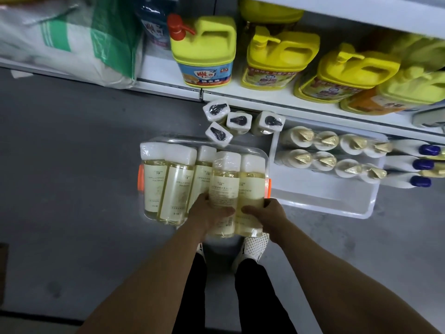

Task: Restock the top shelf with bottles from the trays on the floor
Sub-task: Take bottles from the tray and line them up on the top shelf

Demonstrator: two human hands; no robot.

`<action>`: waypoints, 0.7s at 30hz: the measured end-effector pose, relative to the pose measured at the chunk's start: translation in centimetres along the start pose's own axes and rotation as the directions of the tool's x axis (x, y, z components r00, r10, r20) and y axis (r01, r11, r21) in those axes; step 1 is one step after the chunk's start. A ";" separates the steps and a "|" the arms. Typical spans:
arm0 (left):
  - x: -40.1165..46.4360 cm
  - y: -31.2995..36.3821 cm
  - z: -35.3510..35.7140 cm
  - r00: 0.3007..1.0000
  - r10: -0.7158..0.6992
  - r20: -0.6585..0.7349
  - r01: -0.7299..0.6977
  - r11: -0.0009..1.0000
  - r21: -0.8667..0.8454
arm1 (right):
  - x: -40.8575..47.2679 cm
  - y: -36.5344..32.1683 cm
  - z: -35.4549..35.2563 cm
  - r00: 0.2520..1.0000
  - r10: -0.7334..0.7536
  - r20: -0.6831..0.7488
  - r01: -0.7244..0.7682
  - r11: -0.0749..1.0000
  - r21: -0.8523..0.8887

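I'm early on: my left hand and right hand each grip a yellow bottle above the clear tray's near edge, top shelf unseen, trays still loaded

The single head-worn camera looks steeply down, close over both forearms, at the grey concrete floor and the white metal bottom shelf.

Bare grey floor lay open left of the clear tray. Behind the tray, four white-capped bottles crowded the gap before the shelf edge; right of it, a white bin blocked passage.
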State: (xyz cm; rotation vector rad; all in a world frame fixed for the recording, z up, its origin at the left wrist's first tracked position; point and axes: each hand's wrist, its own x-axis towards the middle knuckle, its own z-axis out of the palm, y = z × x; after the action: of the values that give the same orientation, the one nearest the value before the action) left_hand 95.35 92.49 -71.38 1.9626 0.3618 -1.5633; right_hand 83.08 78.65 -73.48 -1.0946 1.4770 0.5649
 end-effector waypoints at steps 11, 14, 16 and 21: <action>-13.7 4.1 -4.0 0.998 0.047 -0.034 -0.051 0.987 -0.151 | -15.0 -5.2 -3.7 0.976 -0.154 0.151 0.142 0.986 0.090; -17.8 5.5 -5.6 0.994 0.105 -0.021 -0.107 0.975 -0.195 | -20.6 -7.4 -4.9 0.963 -0.202 0.177 0.181 0.976 0.124; -21.3 7.2 -6.4 0.989 0.151 0.002 -0.147 0.968 -0.202 | -23.7 -8.8 -5.6 0.953 -0.236 0.189 0.211 0.967 0.146; -30.6 10.7 -8.8 0.946 0.323 -0.040 -0.325 0.932 -0.161 | -32.8 -11.7 -7.1 0.924 -0.346 0.162 0.313 0.929 0.195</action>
State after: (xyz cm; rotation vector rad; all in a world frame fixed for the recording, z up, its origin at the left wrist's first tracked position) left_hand 99.96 94.01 -38.10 1.7984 0.1551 -1.2684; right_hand 86.70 77.70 -38.11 -1.0945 1.1166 0.2941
